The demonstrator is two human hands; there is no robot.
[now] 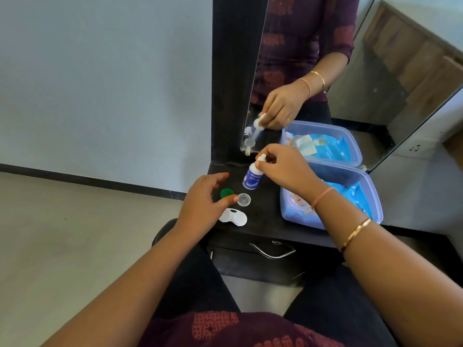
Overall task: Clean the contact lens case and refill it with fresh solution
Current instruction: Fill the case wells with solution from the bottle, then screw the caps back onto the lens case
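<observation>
Head view, and the call is this: my right hand (283,169) is closed on the solution bottle (252,178), pinching it high up around its white cap (261,157). The bottle leans, with its base down toward me and its top tipped away toward the mirror (363,83). So the long axis points up and away from the target. That target, the clear round cup (244,199), sits on the dark worktop (265,221) just below the bottle's base, a touch to its left.

My left hand (203,199) is the nearer one. Its fingers are loose and spread, holding nothing, and the thumb tip touches the cup's rim. The green cap (226,192) lies just beside the cup, partly tucked under that hand. The white case body (234,217) rests nearer me.

I judge the bottle has to swing over, nozzle down, above that cup. The cup is thin, glossy plastic, light enough to skid, so a steadying thumb helps. The bottle is smooth, with a blue label. A frosted tub (290,214) stands to the right.
</observation>
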